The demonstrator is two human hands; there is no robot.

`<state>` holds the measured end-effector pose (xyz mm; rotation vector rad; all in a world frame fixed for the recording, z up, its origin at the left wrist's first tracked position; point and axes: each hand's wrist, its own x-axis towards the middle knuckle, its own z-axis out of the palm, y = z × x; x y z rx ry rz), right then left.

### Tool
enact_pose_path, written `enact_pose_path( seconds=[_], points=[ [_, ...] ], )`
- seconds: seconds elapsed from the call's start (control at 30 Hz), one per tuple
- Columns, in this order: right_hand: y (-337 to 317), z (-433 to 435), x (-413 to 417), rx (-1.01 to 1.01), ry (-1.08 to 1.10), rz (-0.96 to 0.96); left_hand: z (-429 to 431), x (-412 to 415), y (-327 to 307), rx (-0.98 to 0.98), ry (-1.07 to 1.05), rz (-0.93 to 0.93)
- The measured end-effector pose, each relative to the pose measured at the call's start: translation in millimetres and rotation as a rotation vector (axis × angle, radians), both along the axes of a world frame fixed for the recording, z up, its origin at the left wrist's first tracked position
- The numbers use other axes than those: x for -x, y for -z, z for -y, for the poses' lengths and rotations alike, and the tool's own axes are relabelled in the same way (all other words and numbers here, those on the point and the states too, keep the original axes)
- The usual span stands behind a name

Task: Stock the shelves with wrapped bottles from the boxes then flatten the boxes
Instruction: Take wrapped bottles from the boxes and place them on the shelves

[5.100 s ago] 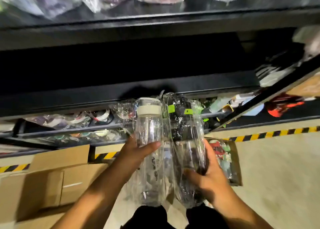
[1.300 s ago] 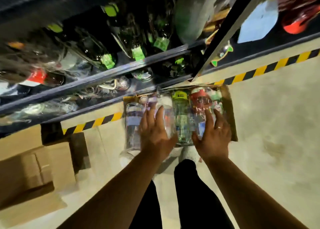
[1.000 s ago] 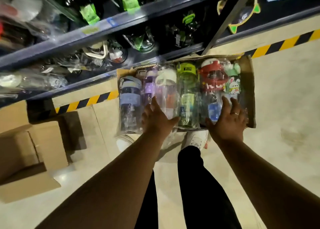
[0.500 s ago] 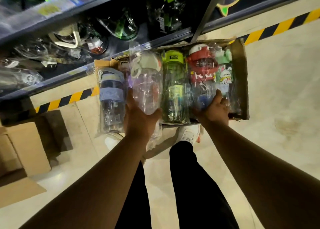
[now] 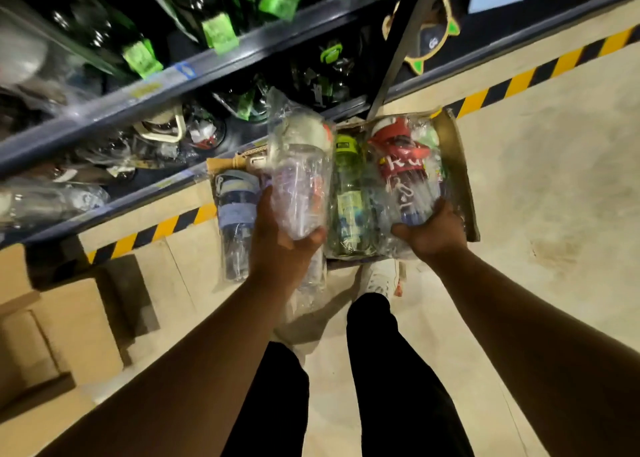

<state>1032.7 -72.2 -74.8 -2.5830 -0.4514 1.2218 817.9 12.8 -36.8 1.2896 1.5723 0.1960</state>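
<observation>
Cardboard boxes (image 5: 52, 335) at far left are blurred and cut off by the frame edge. The left hand (image 5: 280, 248) grips a clear wrapped bottle (image 5: 299, 179) raised above the open box (image 5: 460, 179); its fingers are hidden behind the bottle. The right hand (image 5: 429, 231) grips a red-lidded bottle (image 5: 403, 172) over the box's right half. Bare floor (image 5: 554, 197) lies beyond the box's right wall.

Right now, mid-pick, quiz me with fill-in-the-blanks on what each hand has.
The right hand grips the lettered bottle, whose cap is ___.
The left hand holds a clear bottle with a ___ lid.
The green-lidded bottle lies in the cardboard ___, between those two.
Missing: red; white; box.
</observation>
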Motion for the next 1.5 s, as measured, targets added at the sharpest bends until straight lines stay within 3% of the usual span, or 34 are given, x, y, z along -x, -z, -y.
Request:
enact_pose_path(
  seconds=[0.13,0.3,0.53,0.77,1.1,1.33,1.5],
  points=[
    [-51.9,7.7,29.0,-0.126,0.115,0.033,-20.8,9.8,-46.4,-0.039,0.004,0.068],
    [-128.7,9.1,83.9,-0.441,0.245,0.041,-34.7,35.2,-115.3,-0.160,-0.009,0.163],
    [-219.8,-9.9,163.2,-0.681,0.405,-0.269,-52.6,71.8,-217.7,-0.162,-0.141,0.425],
    [-299.5,-24.8,209.2,-0.826,0.367,-0.382,-62.3,114.1,-310.1,-0.262,-0.113,0.397],
    [-365.4,-131.3,194.4,-0.882,0.025,-0.361,-127.9,135.4,-365.2,-0.438,-0.176,0.322],
    [-366.8,-214.2,191.8,-0.906,-0.060,-0.195,-168.8,145.4,-357.8,-0.487,-0.187,0.394],
    [-352.6,-257.4,199.8,-1.032,-0.072,-0.078,-193.8,145.0,-342.8,-0.535,-0.225,0.411]
  ],
)
